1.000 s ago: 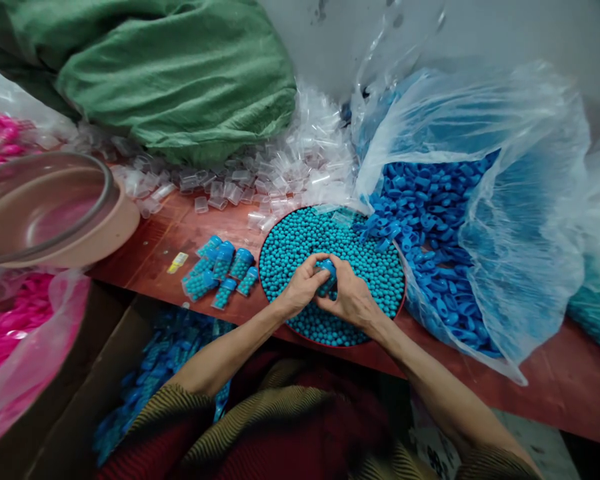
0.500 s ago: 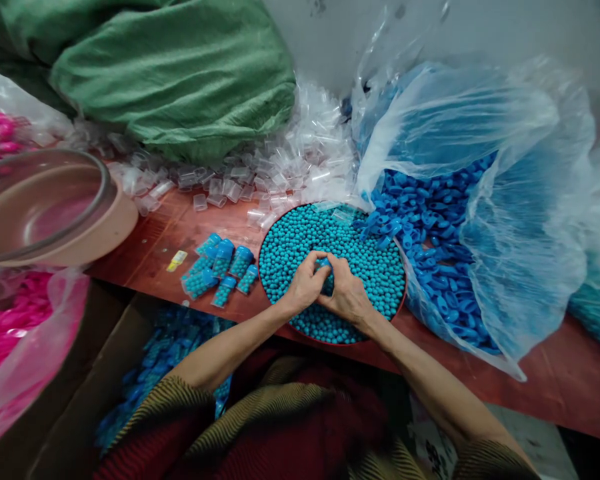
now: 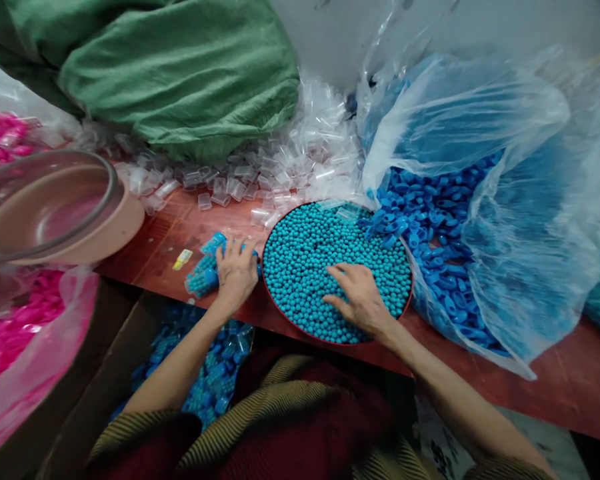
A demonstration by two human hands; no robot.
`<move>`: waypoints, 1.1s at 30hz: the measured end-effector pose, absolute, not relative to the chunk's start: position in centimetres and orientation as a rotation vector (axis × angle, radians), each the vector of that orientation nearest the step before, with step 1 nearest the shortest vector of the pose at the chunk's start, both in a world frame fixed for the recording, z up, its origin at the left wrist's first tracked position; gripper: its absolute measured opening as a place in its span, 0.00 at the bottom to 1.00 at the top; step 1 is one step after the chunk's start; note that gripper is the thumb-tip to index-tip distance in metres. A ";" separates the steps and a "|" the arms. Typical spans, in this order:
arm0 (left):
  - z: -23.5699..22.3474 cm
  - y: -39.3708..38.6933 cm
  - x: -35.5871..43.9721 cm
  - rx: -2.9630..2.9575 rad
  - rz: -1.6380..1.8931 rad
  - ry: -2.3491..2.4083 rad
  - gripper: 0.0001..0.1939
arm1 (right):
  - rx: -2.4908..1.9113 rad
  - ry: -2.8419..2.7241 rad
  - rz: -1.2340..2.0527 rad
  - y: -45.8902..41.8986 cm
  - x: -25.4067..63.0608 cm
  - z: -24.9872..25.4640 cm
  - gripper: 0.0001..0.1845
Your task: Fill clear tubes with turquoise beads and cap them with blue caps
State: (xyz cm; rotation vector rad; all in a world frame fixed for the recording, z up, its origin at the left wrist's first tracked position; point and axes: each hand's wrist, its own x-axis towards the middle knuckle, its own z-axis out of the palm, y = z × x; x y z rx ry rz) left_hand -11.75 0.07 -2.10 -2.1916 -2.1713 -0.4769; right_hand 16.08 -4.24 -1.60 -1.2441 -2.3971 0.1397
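My left hand lies palm down, fingers spread, over the small group of clear bottles with blue caps. It hides most of the group, and what is under the palm does not show. These bottles are filled with turquoise beads. Over the round red-rimmed tray of turquoise beads hovers my right hand, its thumb and fingers apart and nothing between them. Blue caps spill from a plastic bag onto the tray's back right edge.
Clear empty bottles are heaped along the back below a green sack. At left stand a pink basin and a bag of pink pieces. Filled blue-capped bottles lie in a box below the table edge.
My hands, earlier together around a blue-capped bottle above the beads, have parted. The left has moved left onto the bottle group; the right has stayed over the tray and opened.
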 end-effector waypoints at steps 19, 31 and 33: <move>-4.6 -4.1 -17.1 -2.436 0.072 -1.853 0.19 | -0.836 -2.689 0.199 -0.5 14.9 -3.0 0.21; -3.9 2.6 -17.6 -2.068 -0.038 -2.099 0.28 | -1.423 -2.343 -0.026 4.5 15.7 -1.7 0.17; -4.5 3.3 -18.4 -2.159 0.052 -2.122 0.27 | -1.545 -2.288 -0.044 5.0 16.0 -1.9 0.19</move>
